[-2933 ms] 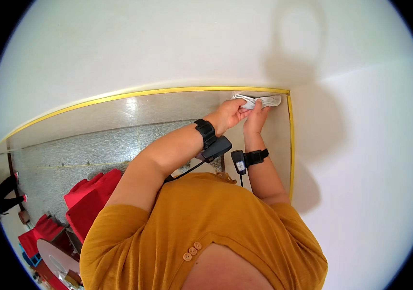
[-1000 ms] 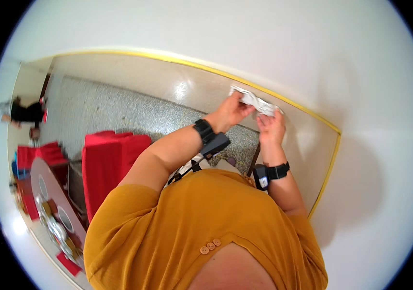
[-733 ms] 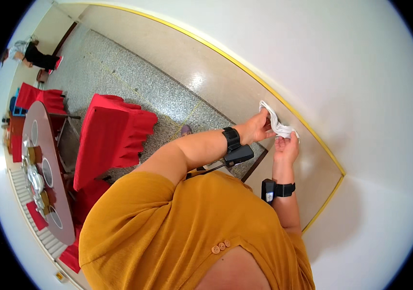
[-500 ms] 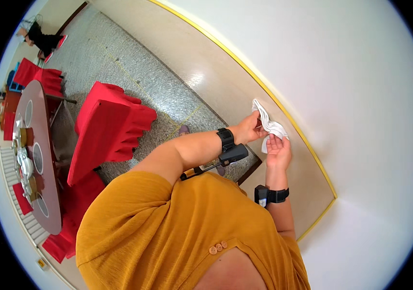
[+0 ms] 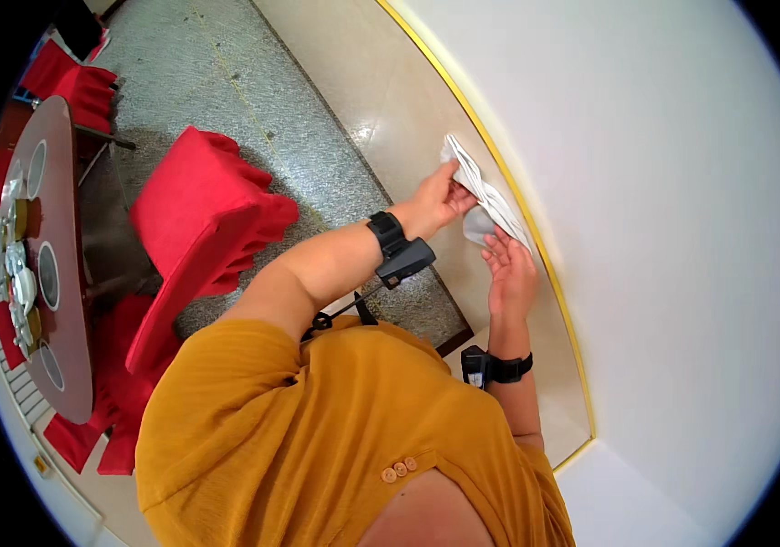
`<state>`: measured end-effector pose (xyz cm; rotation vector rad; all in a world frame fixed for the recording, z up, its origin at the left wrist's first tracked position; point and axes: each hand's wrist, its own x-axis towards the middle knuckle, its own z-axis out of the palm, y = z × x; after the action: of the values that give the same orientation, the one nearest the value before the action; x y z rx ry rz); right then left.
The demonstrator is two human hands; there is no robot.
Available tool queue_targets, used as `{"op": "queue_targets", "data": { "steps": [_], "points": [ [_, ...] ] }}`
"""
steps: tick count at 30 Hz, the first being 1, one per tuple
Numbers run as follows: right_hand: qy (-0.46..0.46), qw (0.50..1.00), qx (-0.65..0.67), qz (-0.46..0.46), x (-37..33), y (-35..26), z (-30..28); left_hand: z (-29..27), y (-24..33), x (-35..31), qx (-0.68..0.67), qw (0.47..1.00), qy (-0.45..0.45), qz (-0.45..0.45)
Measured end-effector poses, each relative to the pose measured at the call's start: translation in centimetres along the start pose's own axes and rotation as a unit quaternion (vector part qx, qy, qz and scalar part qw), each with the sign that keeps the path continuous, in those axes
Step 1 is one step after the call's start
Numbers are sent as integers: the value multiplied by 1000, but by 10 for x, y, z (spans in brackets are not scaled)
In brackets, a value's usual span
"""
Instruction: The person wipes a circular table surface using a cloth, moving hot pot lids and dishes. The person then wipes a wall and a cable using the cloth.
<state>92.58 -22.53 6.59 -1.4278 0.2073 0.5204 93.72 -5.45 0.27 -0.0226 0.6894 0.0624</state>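
Observation:
A long, pleated white cloth (image 5: pixel 490 199) is stretched slantwise between my hands, close to the tiled wall. My left hand (image 5: pixel 438 199) pinches its upper part between thumb and fingers. At the lower end, my right hand (image 5: pixel 510 273) has its fingers curled against the cloth, palm partly turned up. A thin, see-through flap hangs from the cloth between the two hands. Each wrist wears a black strap with a small black device, the left device (image 5: pixel 405 263) and the right device (image 5: pixel 475 366).
Beige wall tiles (image 5: pixel 408 100) with a yellow trim (image 5: pixel 554 283) run beside my hands, below a white wall (image 5: pixel 663 228). Left of me are a red-covered chair (image 5: pixel 194 210) and a round table (image 5: pixel 66 273) set with dishes. Speckled grey floor (image 5: pixel 216 82) lies between.
Both hands have moved up and left in the view with the cloth, which is now drawn out straighter. The whole view has shifted slightly, and my feet have gone out of sight.

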Motion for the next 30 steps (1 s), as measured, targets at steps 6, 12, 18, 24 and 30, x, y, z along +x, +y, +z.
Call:
{"op": "queue_targets", "data": {
  "steps": [6,12,18,24,30],
  "points": [
    [-37,996,-78,-28,4,-11,6,12,37,-4,63,992,-69,85],
    [-154,971,-152,-99,11,-26,24,33,55,3,116,959,-68,251],
    [-187,940,-253,-133,7,-29,28,21,59,19,439,604,60,663],
    [-182,934,-284,-115,8,-26,26,5,44,32,540,544,25,642],
    [-159,935,-307,-78,4,-23,27,31,104,71,437,596,19,674]
  ]
}}
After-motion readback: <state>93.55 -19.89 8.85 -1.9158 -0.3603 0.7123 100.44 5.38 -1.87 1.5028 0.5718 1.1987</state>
